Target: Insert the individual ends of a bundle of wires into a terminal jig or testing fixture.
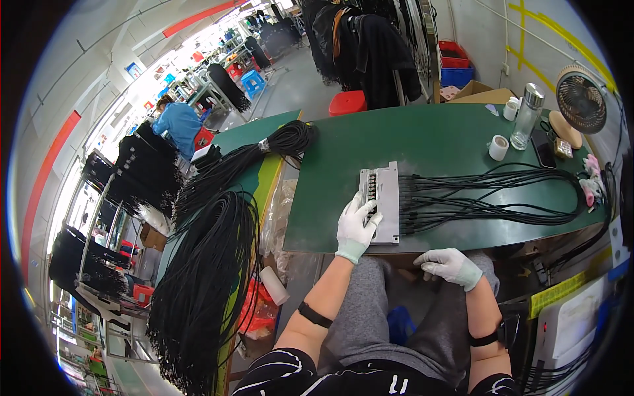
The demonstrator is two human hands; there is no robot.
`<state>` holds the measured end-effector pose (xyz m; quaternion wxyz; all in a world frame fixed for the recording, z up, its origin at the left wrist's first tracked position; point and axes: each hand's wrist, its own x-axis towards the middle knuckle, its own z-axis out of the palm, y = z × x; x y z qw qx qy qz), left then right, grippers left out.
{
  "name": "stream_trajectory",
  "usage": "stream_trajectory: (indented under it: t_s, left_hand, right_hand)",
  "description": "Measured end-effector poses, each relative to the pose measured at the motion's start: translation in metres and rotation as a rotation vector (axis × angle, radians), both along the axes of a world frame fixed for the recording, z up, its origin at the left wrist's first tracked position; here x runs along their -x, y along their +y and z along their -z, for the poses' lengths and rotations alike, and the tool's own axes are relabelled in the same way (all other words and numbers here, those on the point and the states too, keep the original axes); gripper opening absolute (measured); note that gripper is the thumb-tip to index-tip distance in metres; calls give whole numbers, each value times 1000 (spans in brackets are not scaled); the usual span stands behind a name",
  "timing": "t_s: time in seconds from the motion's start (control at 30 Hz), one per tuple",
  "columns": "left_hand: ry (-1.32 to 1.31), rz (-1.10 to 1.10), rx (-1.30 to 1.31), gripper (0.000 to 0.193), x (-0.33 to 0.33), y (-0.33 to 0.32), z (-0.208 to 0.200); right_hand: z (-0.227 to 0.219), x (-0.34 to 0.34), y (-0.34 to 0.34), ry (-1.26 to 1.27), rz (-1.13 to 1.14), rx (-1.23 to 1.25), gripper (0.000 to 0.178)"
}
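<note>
A pale grey metal block [389, 224] lies on the green table near its front edge, with a row of small slots or connectors along its left part. Black cables [489, 181] run out of its right side and loop back at the far right. My left hand [357, 228], in a white glove, rests on the block's left part; its fingers are spread, with the tips at the row. My right hand [452, 267], also gloved, hovers over my lap just off the table edge. Its fingers are loosely bent and nothing shows in them.
Big bundles of black cable [205, 264] lie on a side table at the left. At the back right stand a glass bottle [528, 115], a white roll [498, 147], a phone [544, 149] and a fan [581, 99]. A person in blue [177, 125] sits farther off.
</note>
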<state>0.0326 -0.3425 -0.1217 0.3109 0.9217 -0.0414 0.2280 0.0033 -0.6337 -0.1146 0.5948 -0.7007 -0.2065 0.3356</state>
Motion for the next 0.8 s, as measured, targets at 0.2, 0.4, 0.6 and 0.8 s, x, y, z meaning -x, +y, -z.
stream_trajectory:
  t_s: [0.2, 0.4, 0.6, 0.8]
  left_hand:
    - [-13, 2, 6, 38, 1, 0, 1]
    - [-3, -2, -2, 38, 0, 0, 2]
    - [3, -1, -9, 39, 1, 1, 2]
    - [17, -11, -5, 39, 1, -1, 0]
  right_hand:
    - [-2, 1, 0, -10, 0, 13, 28]
    - [1, 1, 0, -3, 16, -7, 26]
    - [-4, 2, 2, -19, 8, 4, 25]
    - [0, 1, 1, -23, 14, 15, 25]
